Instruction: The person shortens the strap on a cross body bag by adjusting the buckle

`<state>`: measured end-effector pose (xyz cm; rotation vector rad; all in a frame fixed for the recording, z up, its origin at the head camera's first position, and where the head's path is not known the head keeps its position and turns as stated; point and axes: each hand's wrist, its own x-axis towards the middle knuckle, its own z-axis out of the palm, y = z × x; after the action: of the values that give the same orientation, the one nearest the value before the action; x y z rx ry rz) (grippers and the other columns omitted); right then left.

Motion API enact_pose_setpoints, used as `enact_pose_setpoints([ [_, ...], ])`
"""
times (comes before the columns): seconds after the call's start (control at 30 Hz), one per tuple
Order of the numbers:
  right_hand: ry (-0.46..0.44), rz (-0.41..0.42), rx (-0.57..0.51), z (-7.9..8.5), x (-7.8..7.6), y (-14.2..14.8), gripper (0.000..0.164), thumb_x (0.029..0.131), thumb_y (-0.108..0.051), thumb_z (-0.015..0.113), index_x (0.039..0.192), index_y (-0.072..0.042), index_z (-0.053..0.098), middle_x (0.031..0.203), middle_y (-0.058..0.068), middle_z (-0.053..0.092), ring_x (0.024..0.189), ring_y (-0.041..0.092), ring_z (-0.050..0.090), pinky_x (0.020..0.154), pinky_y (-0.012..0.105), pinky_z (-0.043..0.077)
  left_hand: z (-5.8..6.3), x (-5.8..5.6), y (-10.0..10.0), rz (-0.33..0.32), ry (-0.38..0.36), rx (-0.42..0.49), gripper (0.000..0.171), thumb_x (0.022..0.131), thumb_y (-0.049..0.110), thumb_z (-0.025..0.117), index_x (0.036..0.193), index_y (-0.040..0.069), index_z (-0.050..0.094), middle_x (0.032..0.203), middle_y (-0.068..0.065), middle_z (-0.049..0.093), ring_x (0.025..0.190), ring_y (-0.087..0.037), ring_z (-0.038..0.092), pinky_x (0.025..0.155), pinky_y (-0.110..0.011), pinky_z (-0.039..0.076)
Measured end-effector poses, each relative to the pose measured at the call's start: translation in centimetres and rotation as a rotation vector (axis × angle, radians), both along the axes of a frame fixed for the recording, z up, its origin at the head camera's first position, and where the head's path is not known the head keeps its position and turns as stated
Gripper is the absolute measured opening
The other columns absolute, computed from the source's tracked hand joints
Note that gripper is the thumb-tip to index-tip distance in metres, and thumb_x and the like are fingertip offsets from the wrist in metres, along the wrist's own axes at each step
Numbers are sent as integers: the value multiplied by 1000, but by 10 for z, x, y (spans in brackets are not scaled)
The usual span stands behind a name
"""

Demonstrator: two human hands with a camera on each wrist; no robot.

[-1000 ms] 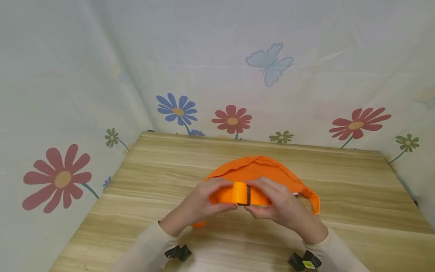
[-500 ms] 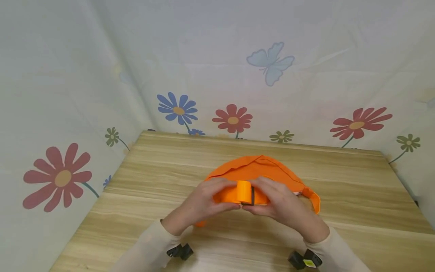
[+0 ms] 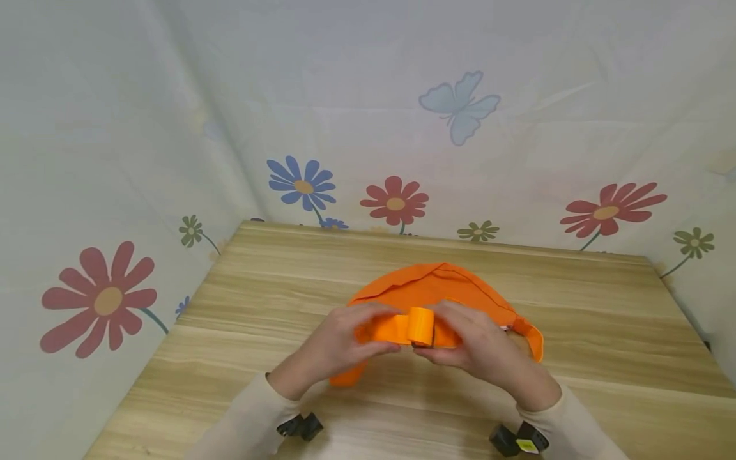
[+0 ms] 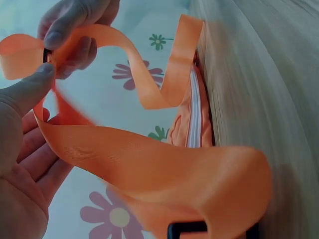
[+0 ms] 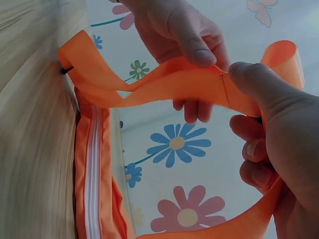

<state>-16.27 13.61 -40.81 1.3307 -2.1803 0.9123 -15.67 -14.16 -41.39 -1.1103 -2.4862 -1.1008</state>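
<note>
An orange fabric waist bag (image 3: 428,292) lies on the wooden table, its white zipper (image 5: 93,174) visible in both wrist views. Both hands are raised in front of it on its orange strap (image 4: 124,154). My left hand (image 3: 340,338) pinches the strap between thumb and fingers. Close by, my right hand (image 3: 480,345) grips the strap at a black slider (image 4: 46,56), largely covered in the head view. Between the hands a short loop of strap (image 3: 421,326) stands up. At the bottom of the left wrist view shows a black buckle part (image 4: 187,227).
The wood-grain table (image 3: 276,281) meets a pale curtain (image 3: 345,96) printed with flowers and a butterfly, at the back and both sides. A strap end (image 3: 531,338) curls on the table to the right of the bag. Black wrist devices (image 3: 517,439) sit below each forearm.
The strap loop has shifted right toward my right hand and now covers most of the slider. More strap shows between it and my left hand. The bag stays put.
</note>
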Motion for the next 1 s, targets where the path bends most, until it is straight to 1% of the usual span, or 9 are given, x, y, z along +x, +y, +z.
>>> enact_pose_setpoints([
  [0.17, 15, -24, -16, 2, 0, 6, 49, 101, -53, 67, 122, -8, 70, 107, -1, 74, 87, 12, 68, 81, 18, 60, 0, 0, -12, 36, -22, -3, 51, 87, 23, 92, 133, 11, 73, 129, -2, 79, 115, -20, 76, 102, -37, 63],
  [0.3, 25, -39, -12, 3, -1, 11, 50, 100, -54, 67, 121, -9, 70, 105, -2, 74, 87, 11, 67, 81, 18, 58, 0, -1, -21, 47, -31, -15, 50, 87, 22, 92, 132, 10, 73, 129, -4, 79, 118, -24, 75, 104, -43, 62],
  [0.33, 27, -45, -7, 3, -1, 12, 51, 100, -56, 65, 121, -9, 70, 105, -3, 73, 87, 11, 67, 81, 17, 58, -1, 0, -24, 55, -43, -20, 50, 87, 21, 92, 131, 10, 73, 130, -5, 78, 119, -24, 75, 105, -44, 62],
  [0.43, 34, -50, -8, 3, -1, 16, 48, 99, -52, 70, 122, -10, 70, 104, -3, 73, 86, 11, 66, 81, 17, 58, -2, -1, -34, 80, -94, -36, 48, 87, 23, 92, 131, 12, 74, 132, -4, 78, 121, -25, 74, 106, -46, 61],
  [0.57, 49, -61, -6, 4, -1, 24, 45, 99, -49, 72, 123, -10, 71, 105, -2, 75, 85, 12, 67, 80, 19, 59, -4, -3, -52, 126, -144, -100, 47, 90, 26, 90, 133, 14, 73, 134, -4, 76, 119, -26, 73, 105, -47, 62],
  [0.63, 59, -75, -3, 4, -1, 28, 47, 101, -51, 68, 123, -10, 71, 106, -1, 75, 85, 13, 68, 79, 19, 58, -2, -4, -61, 139, -158, -142, 47, 91, 27, 89, 133, 13, 73, 134, -5, 76, 116, -25, 73, 103, -46, 62],
  [0.77, 60, -96, 8, 5, -1, 34, 51, 102, -56, 62, 123, -12, 72, 106, 0, 76, 84, 13, 67, 77, 18, 57, 5, -6, -75, 150, -191, -193, 46, 92, 27, 88, 133, 14, 73, 128, -2, 76, 106, -18, 70, 97, -38, 64],
  [0.9, 62, -78, 12, 4, -2, 36, 48, 102, -54, 65, 124, -11, 72, 105, 0, 75, 84, 14, 66, 76, 19, 57, 8, -6, -81, 140, -204, -210, 46, 93, 29, 87, 134, 15, 72, 126, 0, 76, 100, -13, 67, 94, -32, 63],
  [1.0, 78, -73, 10, 5, -3, 36, 48, 102, -52, 67, 123, -10, 72, 105, 1, 75, 83, 15, 67, 76, 19, 58, 8, -7, -81, 127, -191, -211, 46, 93, 31, 86, 134, 15, 72, 125, 0, 76, 100, -11, 66, 93, -31, 63],
])
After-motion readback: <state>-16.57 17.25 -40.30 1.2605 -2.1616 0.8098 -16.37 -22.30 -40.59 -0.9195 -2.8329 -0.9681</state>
